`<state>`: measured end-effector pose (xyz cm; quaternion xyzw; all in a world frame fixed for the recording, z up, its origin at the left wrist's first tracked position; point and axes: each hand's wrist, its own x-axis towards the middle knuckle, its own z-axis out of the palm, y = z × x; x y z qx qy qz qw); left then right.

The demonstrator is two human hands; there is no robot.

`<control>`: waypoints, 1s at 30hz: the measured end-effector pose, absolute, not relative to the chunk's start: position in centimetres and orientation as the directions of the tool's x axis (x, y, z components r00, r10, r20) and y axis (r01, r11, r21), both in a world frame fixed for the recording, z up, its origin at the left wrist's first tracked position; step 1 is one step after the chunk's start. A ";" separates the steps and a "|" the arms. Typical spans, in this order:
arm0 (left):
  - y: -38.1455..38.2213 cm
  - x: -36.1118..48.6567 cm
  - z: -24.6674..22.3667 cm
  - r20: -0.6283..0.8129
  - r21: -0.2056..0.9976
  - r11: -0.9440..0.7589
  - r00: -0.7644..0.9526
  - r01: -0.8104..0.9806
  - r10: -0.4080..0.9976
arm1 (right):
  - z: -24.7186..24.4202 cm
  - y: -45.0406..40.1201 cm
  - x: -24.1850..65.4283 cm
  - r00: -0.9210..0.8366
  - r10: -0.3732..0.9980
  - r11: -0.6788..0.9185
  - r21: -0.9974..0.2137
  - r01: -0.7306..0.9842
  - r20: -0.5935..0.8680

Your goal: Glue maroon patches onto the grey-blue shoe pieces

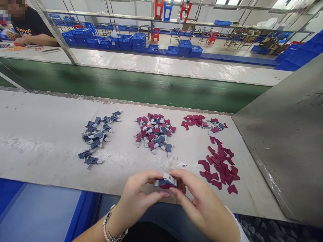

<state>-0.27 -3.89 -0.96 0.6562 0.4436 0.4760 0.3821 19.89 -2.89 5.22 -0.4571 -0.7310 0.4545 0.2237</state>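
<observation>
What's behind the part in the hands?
Pale tabletop, then a pile of maroon, navy and grey pieces. The far side of the part, and whatever the left hand and right hand cover, can't be seen.

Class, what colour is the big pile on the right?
The pile is maroon; head view shows it best.

Long green conveyor belt (156,88): runs crosswise ahead of the grip.
Long pale-topped bench (176,69): past the belt, farther ahead of the grip.
Flat grey sheet-metal panel (285,134): right of the grip.
Slanted silver metal post (57,33): ahead and left of the grip.
Person in a black printed shirt (37,27): far left of the grip, beyond the belt.
Stacked blue plastic crates (139,42): far ahead of the grip.
Small red plastic stool (156,29): behind the crates' row.
</observation>
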 end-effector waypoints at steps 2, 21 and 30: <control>-3.8 -0.4 -0.4 0.225 0.918 -0.286 0.232 0.274 0.946 | 5.5 -2.8 20.0 -0.492 0.866 0.218 -0.821 0.528 -0.087; -2.6 -0.6 1.4 -0.171 0.955 0.059 0.376 0.290 0.911 | 6.4 -1.8 20.0 -0.652 0.737 0.394 -0.671 0.628 -0.177; -3.4 -1.2 1.6 -0.030 0.948 -0.092 0.375 0.304 0.927 | 6.0 -3.0 18.1 -0.618 0.784 0.427 -0.675 0.602 -0.055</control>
